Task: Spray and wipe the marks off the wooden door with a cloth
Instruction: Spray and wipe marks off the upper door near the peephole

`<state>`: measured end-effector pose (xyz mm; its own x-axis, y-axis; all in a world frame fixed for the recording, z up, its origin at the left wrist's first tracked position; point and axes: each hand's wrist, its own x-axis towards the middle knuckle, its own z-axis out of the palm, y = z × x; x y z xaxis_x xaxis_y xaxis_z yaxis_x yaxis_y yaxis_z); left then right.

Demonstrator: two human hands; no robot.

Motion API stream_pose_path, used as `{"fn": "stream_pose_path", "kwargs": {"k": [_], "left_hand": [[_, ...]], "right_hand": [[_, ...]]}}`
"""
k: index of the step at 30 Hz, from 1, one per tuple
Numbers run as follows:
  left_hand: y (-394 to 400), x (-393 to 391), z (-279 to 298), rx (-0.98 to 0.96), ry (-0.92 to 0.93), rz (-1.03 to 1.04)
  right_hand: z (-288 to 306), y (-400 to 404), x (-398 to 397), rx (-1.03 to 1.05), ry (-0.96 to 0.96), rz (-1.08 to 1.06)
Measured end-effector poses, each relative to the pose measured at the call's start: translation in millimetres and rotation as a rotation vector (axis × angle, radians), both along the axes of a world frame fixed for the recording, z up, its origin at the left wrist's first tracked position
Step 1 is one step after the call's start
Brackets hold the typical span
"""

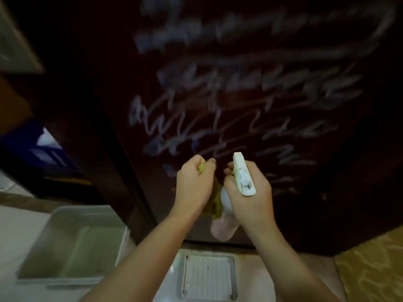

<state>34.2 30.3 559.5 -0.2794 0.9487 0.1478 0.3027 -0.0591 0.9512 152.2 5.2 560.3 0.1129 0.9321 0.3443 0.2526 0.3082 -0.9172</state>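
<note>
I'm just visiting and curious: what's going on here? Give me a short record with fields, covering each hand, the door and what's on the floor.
Left hand: closed around a bunched yellow-green cloth
Right hand: gripping a white-headed spray bottle with a pale body, nozzle pointing at the door
Dark brown wooden door: covered in whitish scribbled marks; none looks wiped yet
Floor left: empty-looking white plastic tub
Floor centre: square metal drain grate
Image quality: blurred, fine detail unclear
</note>
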Motion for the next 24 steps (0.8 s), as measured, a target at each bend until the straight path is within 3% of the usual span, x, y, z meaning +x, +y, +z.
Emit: {"fn": "stream_pose_path", "kwargs": {"k": [8,15,24], "left_hand": [[-4,-32,235,0.161,0.126,0.044],[7,-55,388,0.371,0.247,0.128],[4,-81,522,0.194,0.215,0.000]], "right_hand": [[241,-2,-19,0.217,-0.026,0.003],[394,16,-32,0.337,0.036,0.009],[524,36,-57,0.400,0.012,0.078]]}}
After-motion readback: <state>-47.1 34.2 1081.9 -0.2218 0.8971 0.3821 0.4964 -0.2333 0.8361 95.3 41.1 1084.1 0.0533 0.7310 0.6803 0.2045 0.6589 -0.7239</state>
